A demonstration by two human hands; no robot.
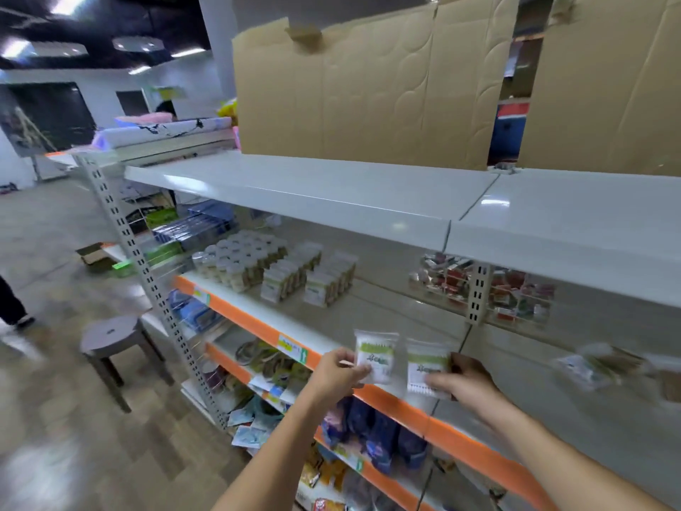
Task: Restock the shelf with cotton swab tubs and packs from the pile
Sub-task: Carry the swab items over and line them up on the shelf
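Both hands (341, 368) (465, 379) grip upright swab packs (375, 357) (427, 366); I judge the shelved packs (308, 280) at eleven o'clock, left nearer.

This is a retail shop, seen along an aisle of metal gondola shelving (331, 201) with slotted uprights (147, 274) and orange price rails (258, 326) carrying yellow-green price tags (293, 348). Rows of identical cotton swab tubs (239, 260) and boxed packs (313, 278) stand faced up on one shelf, with bagged goods (379, 437) below. Flattened cardboard cartons (368, 97) lean on the top shelf, and fluorescent ceiling lights (66, 3) hang over an open tiled floor (73, 418).
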